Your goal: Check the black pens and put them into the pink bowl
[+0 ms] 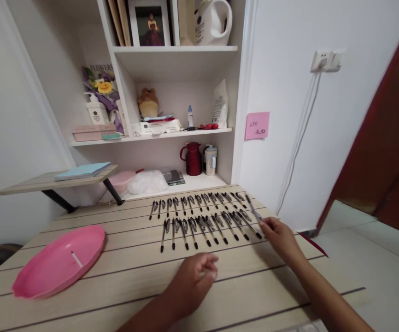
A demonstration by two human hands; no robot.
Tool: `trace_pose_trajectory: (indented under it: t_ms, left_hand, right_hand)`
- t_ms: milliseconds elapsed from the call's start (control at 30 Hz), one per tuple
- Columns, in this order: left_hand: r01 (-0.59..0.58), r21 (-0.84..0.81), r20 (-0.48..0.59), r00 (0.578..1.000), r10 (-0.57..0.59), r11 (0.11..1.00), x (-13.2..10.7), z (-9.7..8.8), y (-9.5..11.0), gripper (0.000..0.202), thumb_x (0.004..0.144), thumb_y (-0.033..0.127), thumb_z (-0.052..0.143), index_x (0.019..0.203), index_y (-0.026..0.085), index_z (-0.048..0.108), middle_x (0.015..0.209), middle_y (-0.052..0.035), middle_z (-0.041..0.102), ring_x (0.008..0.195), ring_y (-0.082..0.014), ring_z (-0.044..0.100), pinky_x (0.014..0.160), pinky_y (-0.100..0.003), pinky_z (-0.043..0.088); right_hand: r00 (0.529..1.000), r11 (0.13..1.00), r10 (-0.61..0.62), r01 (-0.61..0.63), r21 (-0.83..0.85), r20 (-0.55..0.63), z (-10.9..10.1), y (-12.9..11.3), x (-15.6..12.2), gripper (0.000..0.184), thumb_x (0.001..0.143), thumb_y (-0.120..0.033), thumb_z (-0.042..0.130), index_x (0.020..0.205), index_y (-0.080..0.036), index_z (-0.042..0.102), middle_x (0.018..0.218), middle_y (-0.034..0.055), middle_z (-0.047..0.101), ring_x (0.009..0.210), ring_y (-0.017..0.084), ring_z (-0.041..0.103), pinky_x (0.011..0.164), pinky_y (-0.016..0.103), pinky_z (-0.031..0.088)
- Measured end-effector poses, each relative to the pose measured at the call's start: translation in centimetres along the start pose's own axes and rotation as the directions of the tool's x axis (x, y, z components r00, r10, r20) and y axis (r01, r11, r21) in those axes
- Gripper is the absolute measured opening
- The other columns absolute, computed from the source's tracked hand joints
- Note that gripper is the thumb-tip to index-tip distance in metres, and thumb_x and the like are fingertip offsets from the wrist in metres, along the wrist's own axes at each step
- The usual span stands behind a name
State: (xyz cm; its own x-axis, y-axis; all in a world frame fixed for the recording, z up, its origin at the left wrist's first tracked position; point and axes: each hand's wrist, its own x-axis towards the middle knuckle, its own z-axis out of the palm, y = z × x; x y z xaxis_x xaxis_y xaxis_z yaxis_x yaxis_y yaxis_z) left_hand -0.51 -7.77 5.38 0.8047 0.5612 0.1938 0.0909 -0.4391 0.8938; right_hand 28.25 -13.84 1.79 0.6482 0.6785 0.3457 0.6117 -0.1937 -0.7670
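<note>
A slim black-and-clear pen (253, 207) is pinched in the fingers of my right hand (278, 236), just past the right end of the two pen rows. My left hand (194, 281) hovers over the table in front of the rows, fingers loosely curled, thumb and forefinger apart, with nothing visible in it. Several similar pens with black caps lie side by side in a back row (184, 205) and a front row (186, 233). They are slightly slanted, more so toward the right.
A pink tray (37, 276) holding a small white stick (77, 259) rests on the left of the striped wooden table (126, 281). Behind it, a small raised shelf (30, 182) carries blue paper. White shelving (172, 53) with a red jug (193, 159) stands at the back.
</note>
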Motion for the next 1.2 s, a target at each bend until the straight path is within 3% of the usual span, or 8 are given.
trace_pose_trajectory:
  t_ms: [100, 267, 367, 500, 667, 967, 1067, 1200]
  left_hand:
    - [0.161, -0.516, -0.095, 0.965, -0.242, 0.842, 2.6, 1.6, 0.0, 0.039, 0.076, 0.035, 0.056, 0.111, 0.015, 0.054, 0.098, -0.0117, 0.062, 0.095, -0.0213, 0.056, 0.080, -0.032, 0.041]
    - [-0.011, -0.882, -0.237, 0.875, -0.423, 0.471, 4.8, 3.8, -0.5, 0.023, 0.076, 0.032, 0.059, 0.090, 0.014, 0.055, 0.084, -0.0100, 0.062, 0.086, -0.0188, 0.059, 0.079, -0.031, 0.043]
    - [-0.031, -0.936, -0.228, 0.812, -0.537, 0.350, 4.8, 3.7, -1.3, 0.013, 0.079, 0.028, 0.054, 0.081, 0.015, 0.051, 0.060, -0.0009, 0.053, 0.061, -0.0132, 0.057, 0.064, -0.027, 0.046]
    - [0.159, -0.959, -0.020, 0.789, -0.614, 0.236, 4.3, 2.5, -2.3, 0.014, 0.082, 0.028, 0.050, 0.082, 0.015, 0.050, 0.049, 0.0069, 0.037, 0.035, -0.0029, 0.032, 0.039, -0.015, 0.028]
    - [0.270, -0.921, 0.070, 0.825, -0.560, 0.282, 3.7, 2.6, -2.6, 0.024, 0.080, 0.040, 0.050, 0.088, 0.018, 0.048, 0.053, 0.0068, 0.041, 0.033, -0.0011, 0.022, 0.035, -0.014, 0.012]
    - [0.323, -0.869, 0.140, 0.887, -0.441, 0.374, 3.7, 3.2, -2.6, 0.027, 0.076, 0.042, 0.053, 0.087, 0.020, 0.044, 0.058, 0.0067, 0.046, 0.033, -0.0002, 0.022, 0.035, -0.014, 0.009]
    - [0.339, -0.867, 0.174, 0.892, -0.416, 0.365, 3.8, 3.1, -2.7, 0.026, 0.076, 0.042, 0.052, 0.087, 0.019, 0.044, 0.058, 0.0066, 0.047, 0.032, -0.0003, 0.021, 0.034, -0.015, 0.009]
    - [0.349, -0.862, 0.188, 0.893, -0.409, 0.367, 3.9, 3.2, -2.6, 0.024, 0.079, 0.041, 0.049, 0.088, 0.019, 0.045, 0.057, 0.0063, 0.048, 0.031, -0.0007, 0.022, 0.033, -0.016, 0.010]
  right_hand:
    - [0.951, 0.946, -0.075, -0.027, 0.322, 0.301, 2.5, -3.9, -3.7, 0.021, 0.074, -0.039, 0.048, 0.065, -0.020, 0.049, 0.052, -0.0025, 0.047, 0.047, 0.012, 0.043, 0.047, 0.025, 0.036]
    - [0.864, 0.906, -0.176, -0.045, 0.420, 0.472, 5.6, -8.3, -8.1, 0.022, 0.073, -0.034, 0.051, 0.057, -0.020, 0.045, 0.051, -0.0038, 0.047, 0.050, 0.011, 0.042, 0.049, 0.023, 0.033]
    - [0.886, 0.958, -0.085, -0.053, 0.283, 0.456, 4.5, -7.4, -5.7, 0.023, 0.072, -0.037, 0.050, 0.056, -0.021, 0.048, 0.049, -0.0026, 0.051, 0.047, 0.013, 0.047, 0.047, 0.024, 0.034]
    - [0.988, 0.995, 0.086, -0.079, -0.058, 0.132, 0.5, -2.5, 1.6, 0.025, 0.073, -0.039, 0.045, 0.060, -0.020, 0.054, 0.054, 0.0024, 0.057, 0.054, 0.017, 0.053, 0.050, 0.026, 0.036]
    - [0.973, 0.815, 0.228, -0.204, -0.543, -0.024, -1.2, 3.1, 6.6, 0.027, 0.069, -0.041, 0.052, 0.074, -0.017, 0.061, 0.075, 0.0127, 0.066, 0.074, 0.025, 0.060, 0.058, 0.029, 0.039]
    - [0.983, 0.755, 0.177, -0.111, -0.647, 0.038, -0.1, 4.5, 5.4, 0.018, 0.073, -0.028, 0.050, 0.073, -0.015, 0.062, 0.079, 0.0152, 0.066, 0.078, 0.025, 0.061, 0.061, 0.031, 0.039]
    - [0.988, 0.863, 0.149, -0.105, -0.494, 0.049, -0.3, 2.5, 4.8, 0.016, 0.071, -0.031, 0.052, 0.069, -0.017, 0.061, 0.067, 0.0100, 0.064, 0.067, 0.022, 0.059, 0.056, 0.030, 0.038]
    - [0.961, 0.968, 0.142, -0.185, 0.167, 0.239, 1.2, -3.7, 3.3, 0.025, 0.073, -0.040, 0.050, 0.076, -0.018, 0.061, 0.058, 0.0022, 0.058, 0.050, 0.013, 0.049, 0.046, 0.025, 0.034]
